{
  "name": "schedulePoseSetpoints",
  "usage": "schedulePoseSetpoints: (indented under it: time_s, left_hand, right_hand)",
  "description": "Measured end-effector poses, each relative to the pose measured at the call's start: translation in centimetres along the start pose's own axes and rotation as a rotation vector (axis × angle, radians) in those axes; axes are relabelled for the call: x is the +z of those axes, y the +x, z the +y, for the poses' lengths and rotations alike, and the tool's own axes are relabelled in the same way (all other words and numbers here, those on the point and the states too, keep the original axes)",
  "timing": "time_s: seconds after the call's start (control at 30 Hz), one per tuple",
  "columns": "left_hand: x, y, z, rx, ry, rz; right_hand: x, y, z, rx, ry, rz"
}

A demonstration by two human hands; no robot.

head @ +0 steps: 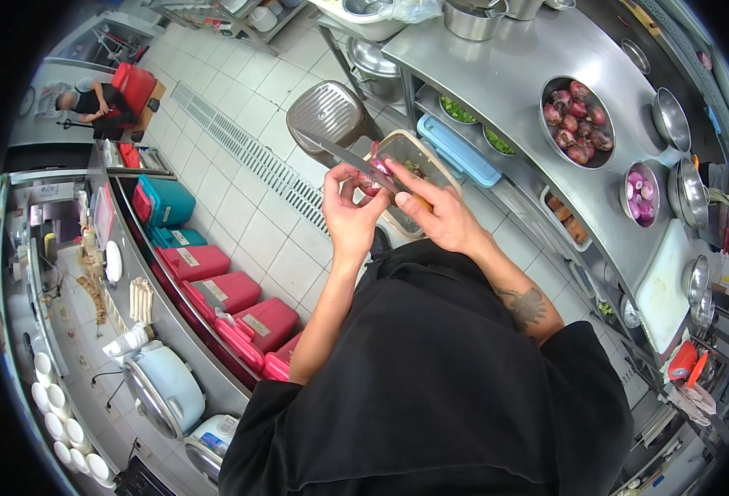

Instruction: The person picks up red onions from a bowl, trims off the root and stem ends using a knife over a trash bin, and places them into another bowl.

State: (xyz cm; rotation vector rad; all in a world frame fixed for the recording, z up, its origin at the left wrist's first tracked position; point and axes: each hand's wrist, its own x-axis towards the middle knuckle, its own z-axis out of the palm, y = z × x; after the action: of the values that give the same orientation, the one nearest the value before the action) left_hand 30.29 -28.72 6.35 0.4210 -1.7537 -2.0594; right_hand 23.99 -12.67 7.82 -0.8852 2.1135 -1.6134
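Note:
My left hand (pixel 353 217) holds a red onion (pixel 378 167) between thumb and fingers, with loose skin hanging about it. My right hand (pixel 442 214) grips a kitchen knife (pixel 339 152) by its yellow handle; the blade lies against the onion and points up and left. Beneath both hands stands a pale plastic tub (pixel 443 162) with onion skins and scraps (pixel 415 168) inside. On the steel counter to the right, a metal bowl (pixel 545 139) is filled with unpeeled red onions (pixel 578 118). A smaller bowl (pixel 626 208) beside it contains peeled purple onions (pixel 641 191).
A lidded brown bin (pixel 324 111) stands beyond the tub. The steel counter (pixel 494 68) carries a white cutting board (pixel 662 288) and several metal bowls. Red bins (pixel 265 322) line the left counter, near a rice cooker (pixel 172 378). A seated person (pixel 100 102) is far left.

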Motion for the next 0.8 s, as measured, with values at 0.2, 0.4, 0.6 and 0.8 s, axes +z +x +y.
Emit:
schedulePoseSetpoints:
  time_s: [0.2,0.4,0.6,0.8]
  left_hand:
    - [0.0,-0.4,0.2,-0.042,-0.074,0.004]
    - [-0.8,-0.6,-0.6,0.000,-0.168,-0.055]
    - [-1.7,-0.2,-1.2,-0.073,-0.397,-0.064]
    - [-2.2,0.2,-1.2,-0.268,-0.723,-0.104]
  right_hand:
    - [0.0,-0.4,0.0,0.155,0.016,-0.071]
    - [0.1,-0.1,0.2,0.281,0.397,-0.007]
    - [0.3,0.3,0.0,0.451,0.610,-0.017]
    - [1.0,0.8,0.7,0.459,0.612,-0.003]
